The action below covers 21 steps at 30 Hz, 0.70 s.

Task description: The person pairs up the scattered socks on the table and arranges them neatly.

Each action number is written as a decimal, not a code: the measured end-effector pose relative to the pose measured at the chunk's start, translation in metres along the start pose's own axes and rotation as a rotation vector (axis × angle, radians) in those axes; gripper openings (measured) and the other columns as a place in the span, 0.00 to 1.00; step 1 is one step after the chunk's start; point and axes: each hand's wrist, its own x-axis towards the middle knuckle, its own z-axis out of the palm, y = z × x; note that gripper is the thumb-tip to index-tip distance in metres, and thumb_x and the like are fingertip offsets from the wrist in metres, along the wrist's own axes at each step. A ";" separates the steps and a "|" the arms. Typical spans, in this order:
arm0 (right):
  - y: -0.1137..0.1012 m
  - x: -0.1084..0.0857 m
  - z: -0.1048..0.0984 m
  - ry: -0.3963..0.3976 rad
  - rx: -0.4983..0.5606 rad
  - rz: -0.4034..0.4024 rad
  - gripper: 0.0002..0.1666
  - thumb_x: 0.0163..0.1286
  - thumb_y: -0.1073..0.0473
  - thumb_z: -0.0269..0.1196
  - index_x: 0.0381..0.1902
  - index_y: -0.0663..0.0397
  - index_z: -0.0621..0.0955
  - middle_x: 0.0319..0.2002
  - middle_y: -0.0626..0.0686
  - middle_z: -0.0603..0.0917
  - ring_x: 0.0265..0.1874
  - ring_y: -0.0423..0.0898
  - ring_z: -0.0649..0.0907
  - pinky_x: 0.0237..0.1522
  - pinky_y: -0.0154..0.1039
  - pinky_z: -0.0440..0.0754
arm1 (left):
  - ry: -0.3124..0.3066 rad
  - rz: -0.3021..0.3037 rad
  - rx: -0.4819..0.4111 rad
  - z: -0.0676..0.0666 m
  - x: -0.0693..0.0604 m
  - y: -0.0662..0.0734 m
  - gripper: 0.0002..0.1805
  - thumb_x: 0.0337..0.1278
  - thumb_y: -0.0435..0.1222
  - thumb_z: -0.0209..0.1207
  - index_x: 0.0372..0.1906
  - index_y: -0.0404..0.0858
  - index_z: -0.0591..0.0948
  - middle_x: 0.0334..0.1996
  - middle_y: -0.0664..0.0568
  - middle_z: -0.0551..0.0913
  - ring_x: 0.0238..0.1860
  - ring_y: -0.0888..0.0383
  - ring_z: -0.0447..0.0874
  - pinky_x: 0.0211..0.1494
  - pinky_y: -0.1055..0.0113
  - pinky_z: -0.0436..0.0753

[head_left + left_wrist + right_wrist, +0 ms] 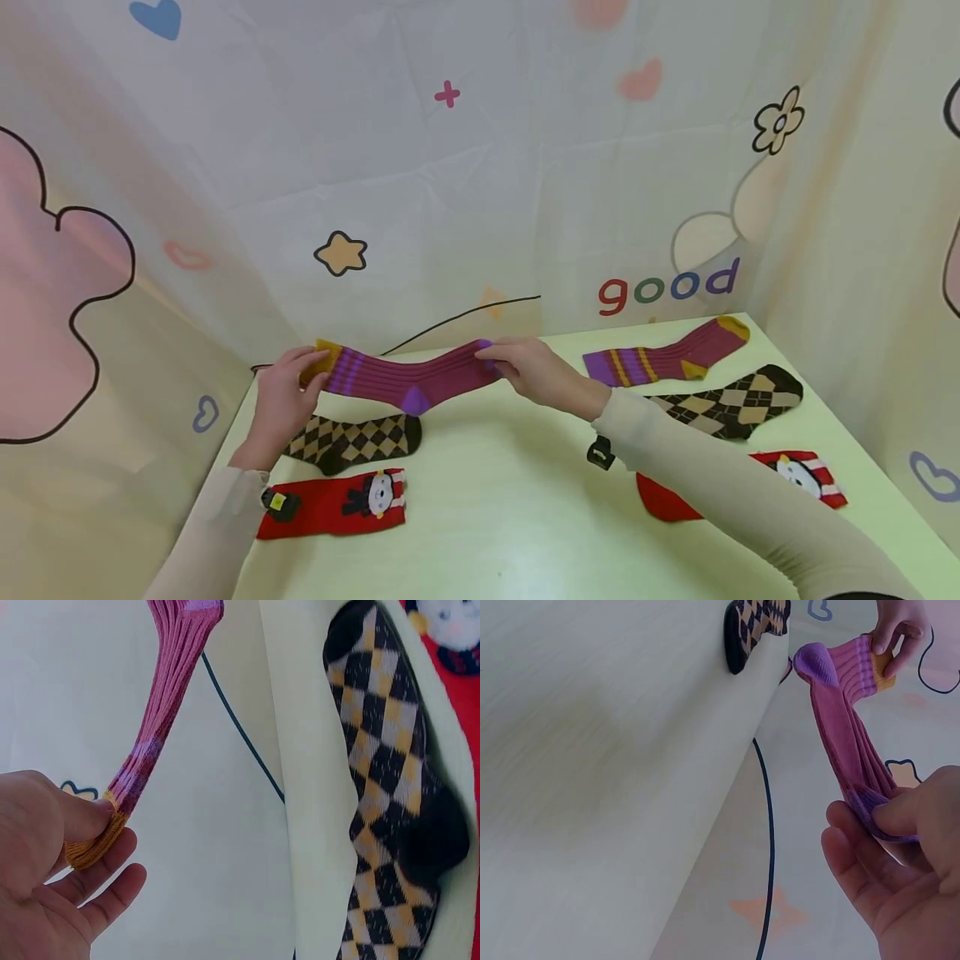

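Note:
A magenta ribbed sock [450,375] with purple heel and toe and a mustard cuff hangs stretched sideways between both hands, above the table's back left part. The left hand [283,398] pinches its mustard cuff; in the left wrist view the thumb of that hand [60,862] lies over the cuff, other fingers behind. At the other end the right hand [542,373] pinches the purple toe, which the right wrist view shows between thumb and fingers of the hand [907,870]. Below the held sock lies a black and tan argyle sock [367,442].
A red sock with an animal figure [322,505] lies front left on the pale table [510,517]. On the right lie a magenta sock with mustard toe [660,360], another argyle sock [750,400] and another red sock [667,500], partly behind the right sleeve. A printed curtain [480,208] stands behind.

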 end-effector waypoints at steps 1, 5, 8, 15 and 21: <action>0.000 -0.003 -0.002 0.007 0.003 0.002 0.19 0.69 0.74 0.64 0.57 0.62 0.85 0.51 0.57 0.88 0.49 0.52 0.87 0.52 0.44 0.85 | -0.005 -0.005 -0.006 0.001 -0.001 0.002 0.16 0.60 0.23 0.67 0.53 0.26 0.85 0.55 0.31 0.81 0.38 0.41 0.86 0.39 0.47 0.87; 0.001 -0.014 -0.009 0.017 0.020 0.018 0.20 0.69 0.75 0.64 0.58 0.64 0.84 0.51 0.58 0.88 0.51 0.54 0.87 0.54 0.47 0.85 | -0.019 -0.018 -0.032 0.007 -0.004 0.009 0.16 0.60 0.24 0.68 0.54 0.27 0.85 0.56 0.33 0.81 0.40 0.42 0.86 0.38 0.50 0.86; 0.003 -0.021 -0.013 0.019 0.031 0.030 0.20 0.69 0.75 0.63 0.58 0.64 0.84 0.53 0.58 0.88 0.52 0.54 0.87 0.55 0.48 0.84 | -0.024 -0.021 -0.049 0.010 -0.006 0.016 0.17 0.60 0.25 0.68 0.54 0.29 0.86 0.57 0.35 0.81 0.40 0.43 0.86 0.37 0.53 0.86; 0.007 -0.041 -0.022 0.046 0.052 0.057 0.20 0.69 0.76 0.63 0.58 0.63 0.84 0.52 0.58 0.88 0.45 0.51 0.88 0.47 0.44 0.87 | -0.042 -0.039 -0.094 0.013 -0.011 0.036 0.17 0.61 0.26 0.68 0.55 0.30 0.85 0.58 0.37 0.81 0.47 0.41 0.86 0.43 0.49 0.88; 0.009 -0.059 -0.034 0.088 0.058 0.062 0.21 0.67 0.76 0.64 0.57 0.61 0.85 0.49 0.56 0.89 0.32 0.44 0.82 0.33 0.35 0.82 | -0.036 -0.029 -0.121 0.018 -0.019 0.046 0.18 0.59 0.26 0.70 0.55 0.31 0.86 0.58 0.38 0.82 0.48 0.43 0.86 0.42 0.51 0.88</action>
